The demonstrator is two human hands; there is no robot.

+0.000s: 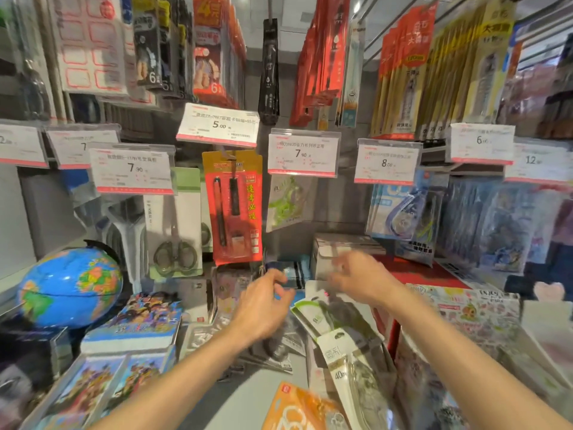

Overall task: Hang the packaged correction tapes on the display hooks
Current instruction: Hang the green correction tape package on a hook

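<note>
A loose pile of packaged correction tapes lies on the shelf below my hands: a green-and-white pack (pixel 319 318) and a white pack marked 40 m (pixel 347 364) lie on top. One green correction tape pack (pixel 286 203) hangs on the hook under the 7.90 price tag (pixel 302 153). My left hand (pixel 263 305) hovers over the pile's left side, fingers curled and apart, with nothing in it. My right hand (pixel 356 274) is blurred just above the pile's far edge. Whether it grips a pack cannot be told.
A red pen pack (pixel 235 209) and scissors packs (pixel 176 231) hang left of the green pack, and blue tape packs (pixel 403 209) hang to its right. A globe (pixel 71 287), sticker books (pixel 142 321), a white box (pixel 344 246) and an orange pack (pixel 304 408) crowd the shelf.
</note>
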